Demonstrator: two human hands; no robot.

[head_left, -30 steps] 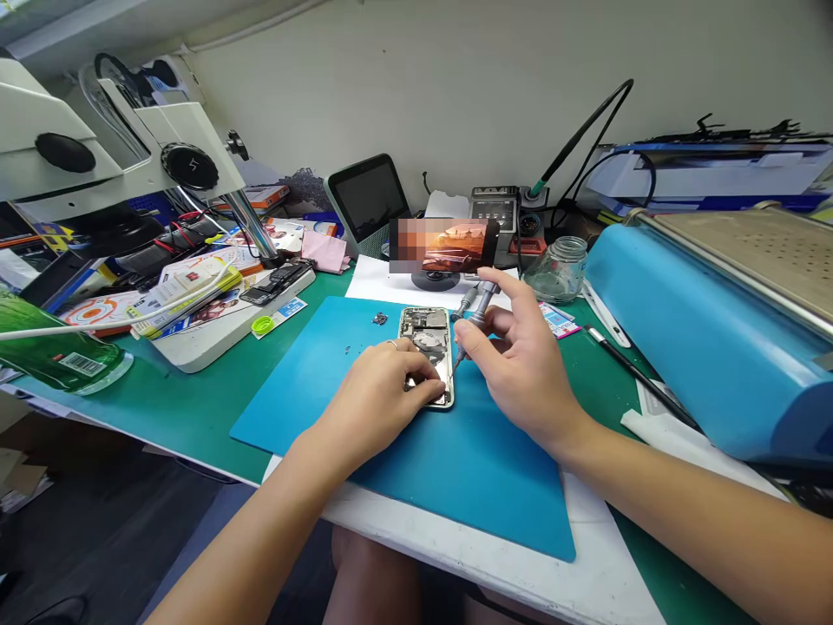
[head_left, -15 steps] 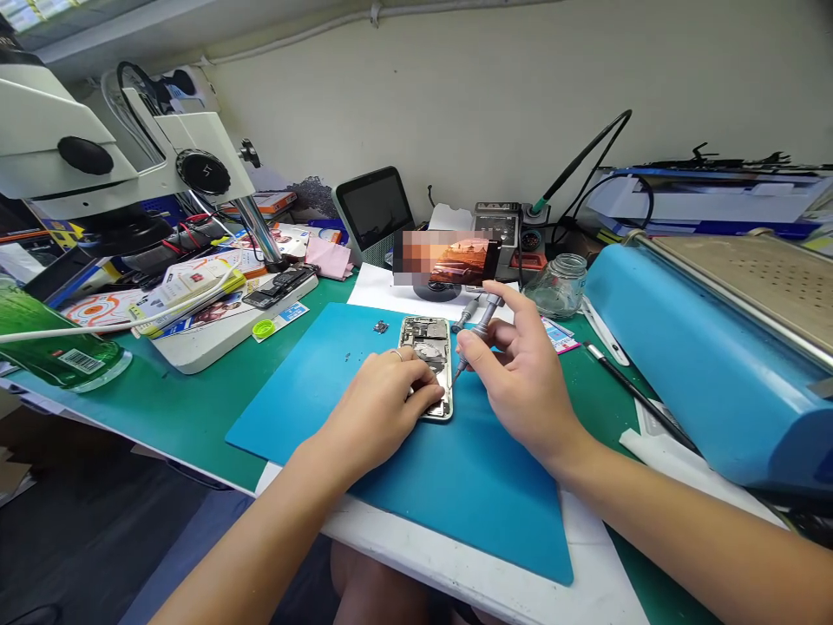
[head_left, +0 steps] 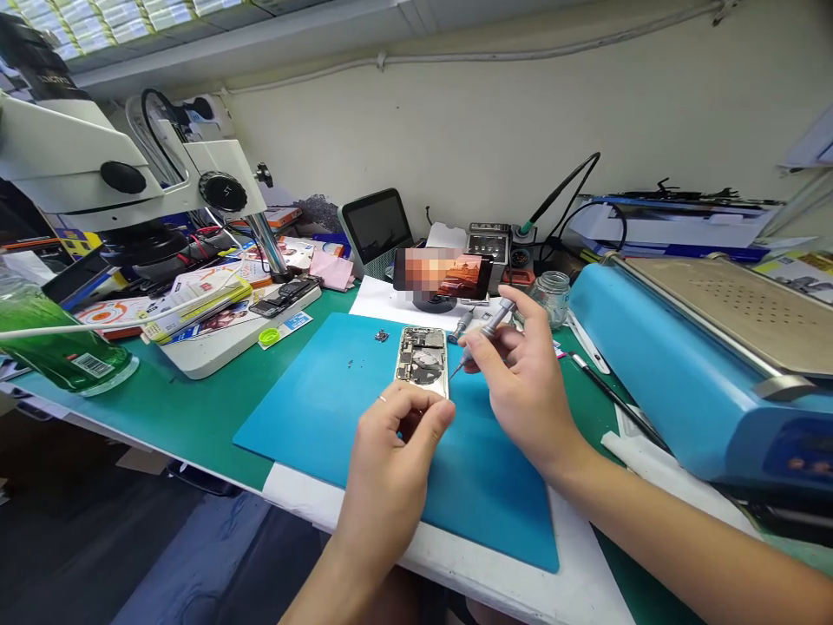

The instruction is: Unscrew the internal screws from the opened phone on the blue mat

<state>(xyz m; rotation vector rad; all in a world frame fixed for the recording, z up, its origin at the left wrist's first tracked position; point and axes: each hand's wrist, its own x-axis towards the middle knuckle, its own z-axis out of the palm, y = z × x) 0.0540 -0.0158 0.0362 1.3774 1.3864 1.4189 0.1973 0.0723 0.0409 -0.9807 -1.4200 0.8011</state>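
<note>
The left hand (head_left: 396, 447) is hovering low over the blue mat (head_left: 312, 408), its thumb and forefinger curling around the near end of the opened phone (head_left: 422, 358) and pressing on its 2 side edges, with the other fingers tucked under. The phone is lying flat on the mat, insides up, in the middle of the desk (head_left: 195, 408). The right hand (head_left: 528, 382) is gripping a gray screwdriver (head_left: 487, 332) between thumb and first 2 fingers, fingers closed tight on the shaft; the tool is slanting down to the left, and its tip is sitting just beside the phone's right edge. A second screwdriver (head_left: 462, 325) is lying on the mat just beyond. A glass jar (head_left: 553, 297) is standing behind the right hand, and a long blue machine (head_left: 677, 373) is filling the right side. A microscope (head_left: 130, 178) is reaching over the left side, with a green bottle (head_left: 55, 338) lying below it.
</note>
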